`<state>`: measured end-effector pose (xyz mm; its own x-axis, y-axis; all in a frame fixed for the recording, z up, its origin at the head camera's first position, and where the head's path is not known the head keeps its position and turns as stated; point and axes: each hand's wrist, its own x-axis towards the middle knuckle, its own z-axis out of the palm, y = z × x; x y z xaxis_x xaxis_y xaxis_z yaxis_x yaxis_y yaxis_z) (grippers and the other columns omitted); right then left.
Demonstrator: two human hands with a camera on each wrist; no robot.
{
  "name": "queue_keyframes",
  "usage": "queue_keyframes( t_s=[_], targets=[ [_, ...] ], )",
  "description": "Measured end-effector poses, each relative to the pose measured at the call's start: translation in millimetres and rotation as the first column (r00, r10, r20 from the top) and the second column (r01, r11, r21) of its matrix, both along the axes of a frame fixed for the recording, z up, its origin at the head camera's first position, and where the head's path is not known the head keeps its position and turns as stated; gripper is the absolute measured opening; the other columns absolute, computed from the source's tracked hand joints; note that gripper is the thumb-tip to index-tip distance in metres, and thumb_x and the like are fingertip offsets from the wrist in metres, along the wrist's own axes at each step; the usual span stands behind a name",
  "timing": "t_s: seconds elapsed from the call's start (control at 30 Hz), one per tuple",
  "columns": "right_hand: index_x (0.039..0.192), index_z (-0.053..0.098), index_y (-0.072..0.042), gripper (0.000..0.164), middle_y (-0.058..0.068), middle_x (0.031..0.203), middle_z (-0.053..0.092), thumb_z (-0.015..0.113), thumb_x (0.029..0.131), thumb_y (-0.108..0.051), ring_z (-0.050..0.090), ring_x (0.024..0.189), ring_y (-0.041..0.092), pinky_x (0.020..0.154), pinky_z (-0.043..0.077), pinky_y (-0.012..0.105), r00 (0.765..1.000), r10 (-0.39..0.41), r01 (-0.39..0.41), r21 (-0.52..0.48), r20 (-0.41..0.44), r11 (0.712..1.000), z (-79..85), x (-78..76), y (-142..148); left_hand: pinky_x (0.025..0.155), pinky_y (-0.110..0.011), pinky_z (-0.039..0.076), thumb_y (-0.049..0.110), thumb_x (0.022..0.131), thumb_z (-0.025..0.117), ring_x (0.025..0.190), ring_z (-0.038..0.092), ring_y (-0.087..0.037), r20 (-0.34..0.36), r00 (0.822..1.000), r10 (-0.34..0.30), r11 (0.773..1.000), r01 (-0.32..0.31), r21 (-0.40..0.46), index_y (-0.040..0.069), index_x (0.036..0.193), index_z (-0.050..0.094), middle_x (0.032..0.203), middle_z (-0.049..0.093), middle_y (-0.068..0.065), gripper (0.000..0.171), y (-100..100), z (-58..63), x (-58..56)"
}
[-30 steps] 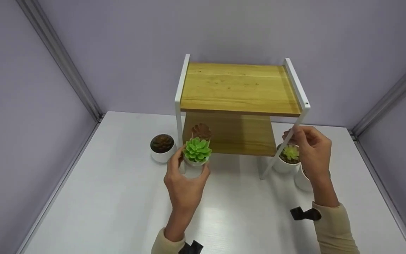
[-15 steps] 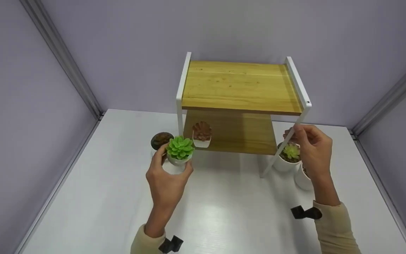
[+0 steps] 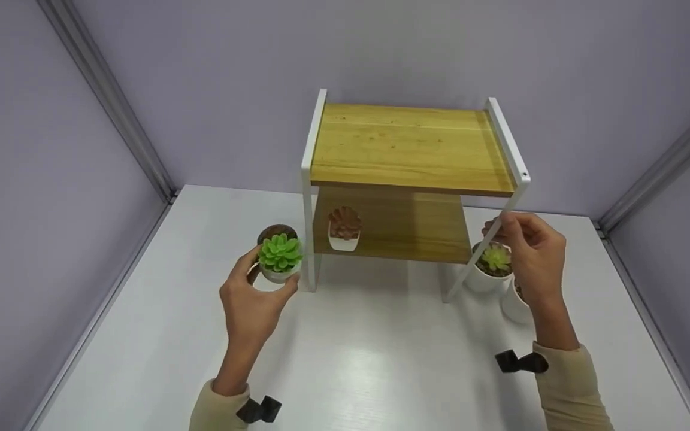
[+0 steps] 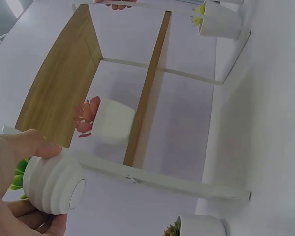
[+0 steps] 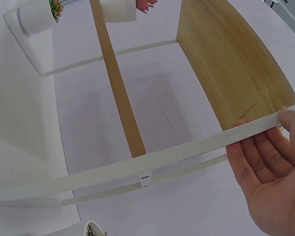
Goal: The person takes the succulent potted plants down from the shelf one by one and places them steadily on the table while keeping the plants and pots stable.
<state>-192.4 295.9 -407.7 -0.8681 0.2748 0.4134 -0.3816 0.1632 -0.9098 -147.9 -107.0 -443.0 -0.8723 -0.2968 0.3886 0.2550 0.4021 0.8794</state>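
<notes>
My left hand (image 3: 255, 311) holds a bright green potted succulent (image 3: 280, 254) by its pot, thumb on one side and fingers on the other. In the left wrist view its ribbed white pot (image 4: 54, 186) is tilted, with the base showing. This plant is just left of a two-tier shelf (image 3: 411, 146) with wooden boards and a white frame. My right hand (image 3: 536, 254) grips the shelf's right front post (image 5: 187, 150), the thumb and fingers on opposite sides. A reddish-brown potted succulent (image 3: 344, 226) stands on the lower board, near its left end.
A dark potted succulent (image 3: 277, 231) stands left of the shelf, partly hidden behind the held plant. Right of the shelf are a yellow-green potted succulent (image 3: 495, 263) and another white pot (image 3: 516, 305), partly covered by my right arm. Walls bound the white table (image 3: 357, 359) at back and sides.
My left hand has moved left with the green potted succulent, from in front of the shelf's left post to beside it. The right hand stays on the right post.
</notes>
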Motion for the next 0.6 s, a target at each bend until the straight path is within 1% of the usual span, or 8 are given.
queue_keyframes(
  t_s=[0.1,0.2,0.23,0.4,0.6],
  targets=[
    [0.108,0.074,0.008,0.028,0.004,0.091,0.08,0.066,0.105,-0.019,0.078,0.086,0.015,0.081,0.064,0.024,1.0,0.006,-0.006,-0.019,0.001,1.0,-0.7,-0.7,-1,0.114,-0.047,0.053,0.002,0.076,0.091,0.135,0.062,-0.032,0.029,1.0,0.008,1.0,-0.008,0.002,-0.004,0.138,0.061,0.138,0.066,-0.02,0.069,-7,-5.4,-2.8],
    [0.108,0.074,0.007,0.028,0.004,0.091,0.08,0.066,0.105,-0.02,0.078,0.086,0.015,0.081,0.064,0.023,1.0,0.004,-0.004,-0.012,0.0,1.0,-1.1,-0.9,-1,0.114,-0.046,0.053,0.003,0.076,0.091,0.135,0.062,-0.032,0.055,0.998,0.011,1.0,-0.011,0.002,-0.004,0.138,0.061,0.138,0.066,-0.019,0.069,-14,-10.9,-6.5],
    [0.108,0.073,0.009,0.029,0.004,0.091,0.08,0.066,0.105,-0.019,0.078,0.087,0.015,0.081,0.064,0.024,1.0,0.01,-0.01,-0.016,-0.004,1.0,-1.1,-1.0,-1,0.115,-0.046,0.052,0.003,0.077,0.091,0.135,0.062,-0.032,0.063,0.998,0.008,1.0,-0.008,0.001,-0.004,0.138,0.061,0.139,0.066,-0.02,0.068,-16,-12.8,-8.0],
    [0.108,0.071,0.012,0.03,0.005,0.092,0.08,0.067,0.104,-0.017,0.078,0.087,0.015,0.08,0.064,0.023,0.999,0.043,-0.044,-0.03,-0.016,0.999,-1.5,-1.0,0,0.115,-0.045,0.052,0.004,0.078,0.09,0.135,0.061,-0.032,0.096,0.995,-0.019,1.0,0.018,0.005,-0.004,0.139,0.06,0.14,0.064,-0.02,0.069,-25,-21.9,-14.9],
    [0.108,0.07,0.013,0.031,0.004,0.092,0.08,0.067,0.105,-0.018,0.078,0.087,0.015,0.079,0.064,0.024,0.999,0.042,-0.042,-0.017,-0.017,0.999,-0.4,-1.3,2,0.116,-0.043,0.051,0.007,0.077,0.093,0.137,0.061,-0.032,0.127,0.99,-0.057,0.998,0.06,-0.018,-0.002,0.14,0.059,0.141,0.064,-0.019,0.071,-37,-33.5,-23.3]
  ],
)
